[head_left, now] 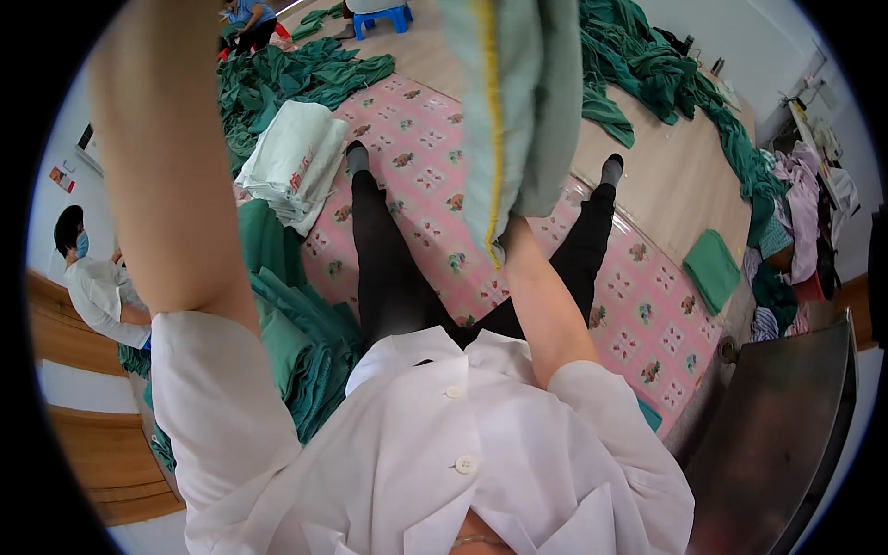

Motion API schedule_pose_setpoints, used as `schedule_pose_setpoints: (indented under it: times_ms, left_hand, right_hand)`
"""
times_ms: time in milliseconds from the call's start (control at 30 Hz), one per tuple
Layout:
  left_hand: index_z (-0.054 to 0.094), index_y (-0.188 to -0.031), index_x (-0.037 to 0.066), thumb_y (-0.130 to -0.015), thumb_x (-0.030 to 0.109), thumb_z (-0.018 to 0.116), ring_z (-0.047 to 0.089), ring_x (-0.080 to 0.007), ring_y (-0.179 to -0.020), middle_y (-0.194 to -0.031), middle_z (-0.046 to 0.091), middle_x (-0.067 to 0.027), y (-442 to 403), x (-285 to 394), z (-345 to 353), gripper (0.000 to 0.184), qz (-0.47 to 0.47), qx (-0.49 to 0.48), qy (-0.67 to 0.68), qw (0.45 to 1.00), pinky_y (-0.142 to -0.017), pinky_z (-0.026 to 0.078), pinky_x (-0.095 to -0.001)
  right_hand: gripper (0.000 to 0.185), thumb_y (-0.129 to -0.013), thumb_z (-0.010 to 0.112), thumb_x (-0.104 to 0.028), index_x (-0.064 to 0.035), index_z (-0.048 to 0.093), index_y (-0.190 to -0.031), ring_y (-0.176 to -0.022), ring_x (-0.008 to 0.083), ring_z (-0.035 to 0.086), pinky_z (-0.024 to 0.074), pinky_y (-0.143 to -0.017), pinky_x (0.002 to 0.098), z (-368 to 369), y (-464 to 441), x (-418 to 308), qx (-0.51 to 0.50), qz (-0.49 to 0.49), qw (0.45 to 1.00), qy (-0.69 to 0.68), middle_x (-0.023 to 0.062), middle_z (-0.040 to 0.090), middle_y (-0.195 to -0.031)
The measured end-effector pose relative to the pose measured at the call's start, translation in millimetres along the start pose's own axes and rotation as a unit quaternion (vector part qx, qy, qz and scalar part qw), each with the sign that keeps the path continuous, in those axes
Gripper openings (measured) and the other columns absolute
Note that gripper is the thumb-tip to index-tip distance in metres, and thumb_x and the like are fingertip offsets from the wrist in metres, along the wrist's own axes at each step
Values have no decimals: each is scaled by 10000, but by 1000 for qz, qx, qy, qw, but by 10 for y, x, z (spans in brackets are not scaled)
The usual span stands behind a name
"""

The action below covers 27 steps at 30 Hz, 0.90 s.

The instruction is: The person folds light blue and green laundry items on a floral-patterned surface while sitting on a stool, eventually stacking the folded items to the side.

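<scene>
A pale grey-green cloth (pixel 541 102) with a yellow strip along one edge hangs close in front of me, running out of the top of the view. My right hand (pixel 520 242) reaches up to its lower end, where the folds cover the fingers. Whether they grip it cannot be seen. Raised high on the left, my left forearm (pixel 171 157) leaves the top of the picture, so that hand is out of sight. Beside my leg lies a stack of folded green cloth (pixel 310 356). Beyond it is a pile of white packed bundles (pixel 291 157).
My legs stretch over a pink patterned mat (pixel 402 166). Green fabric heaps (pixel 647 65) lie at the back, and a folded green piece (pixel 712 271) at right. A dark metal panel (pixel 772 444) stands near right. One person (pixel 97 282) sits left; another (pixel 250 23) works far back.
</scene>
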<state>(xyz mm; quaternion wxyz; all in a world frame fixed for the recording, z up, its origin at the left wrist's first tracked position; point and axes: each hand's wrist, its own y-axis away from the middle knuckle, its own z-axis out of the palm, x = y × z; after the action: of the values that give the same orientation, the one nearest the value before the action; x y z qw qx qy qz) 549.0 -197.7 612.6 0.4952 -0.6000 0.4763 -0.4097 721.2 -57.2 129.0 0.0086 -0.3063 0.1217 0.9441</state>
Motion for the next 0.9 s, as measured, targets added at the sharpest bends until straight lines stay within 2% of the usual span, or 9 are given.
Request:
schedule_pose_setpoints:
  times_ms: [67,200,333,400,567,667,733,767,900]
  left_hand:
    - [492,-1149,-35,-823,57,561,599,-194,-845,-1028,578,-151,25,18,-134,346,73,-43,-87,993,-733,534,-290]
    - [548,-1019,-75,-822,64,547,603,-244,-836,-972,592,-177,179,339,-304,240,-74,-111,11,991,-755,529,-331]
    - [551,-845,-88,-865,88,401,605,-311,-753,-867,598,-237,171,110,-248,232,-352,106,356,859,-754,519,-416]
    - [553,-834,-83,-864,67,382,607,-305,-726,-838,603,-229,162,110,-238,229,-431,178,377,800,-747,524,-414]
    - [554,-839,-91,-864,50,389,611,-270,-723,-833,609,-205,248,152,-109,218,-376,98,378,840,-697,542,-355]
    - [563,-925,-66,-862,78,445,605,-224,-759,-886,606,-155,321,306,-159,196,-226,48,161,959,-671,539,-296]
    - [564,-949,-55,-859,87,464,603,-209,-771,-898,606,-138,317,346,-291,196,-147,20,39,988,-671,534,-285]
    - [564,-952,-51,-859,92,468,603,-206,-772,-899,607,-133,325,331,-418,196,-170,22,32,985,-675,532,-288]
    - [563,-962,-34,-856,112,485,604,-192,-778,-901,611,-112,425,132,-901,197,-315,49,59,946,-687,522,-298]
  right_hand:
    - [635,-714,702,-254,-75,364,-1221,-960,219,527,432,-742,391,-109,-106,-58,40,-21,999,22,116,513,-1085]
    - [660,-703,715,-248,-92,356,-1233,-929,223,547,440,-716,406,-751,-346,-50,193,-72,947,245,117,515,-1079]
    - [686,-692,729,-243,-108,348,-1246,-897,226,566,448,-691,421,-1355,-355,132,338,17,828,448,119,518,-1073]
    - [729,-674,742,-232,-101,326,-1258,-869,237,576,454,-685,424,-1189,-149,177,295,55,872,386,123,523,-1066]
    - [925,-614,775,-178,-58,185,-1317,-870,296,578,481,-717,391,-379,190,527,56,151,962,219,179,527,-1073]
    - [839,-668,728,-125,-37,215,-1326,-968,308,542,470,-792,362,-499,-314,1256,50,48,847,527,195,500,-1141]
    - [656,-747,606,-203,-70,286,-1304,-1020,281,514,467,-795,368,-211,-149,1154,35,120,985,120,137,487,-1182]
    - [574,-787,545,-242,-87,321,-1292,-1046,268,500,466,-797,371,-118,-57,1070,20,161,986,-39,109,480,-1202]
    - [433,-851,450,-290,-111,423,-1244,-1051,250,506,467,-784,385,-66,36,904,97,174,975,-97,69,505,-1194]
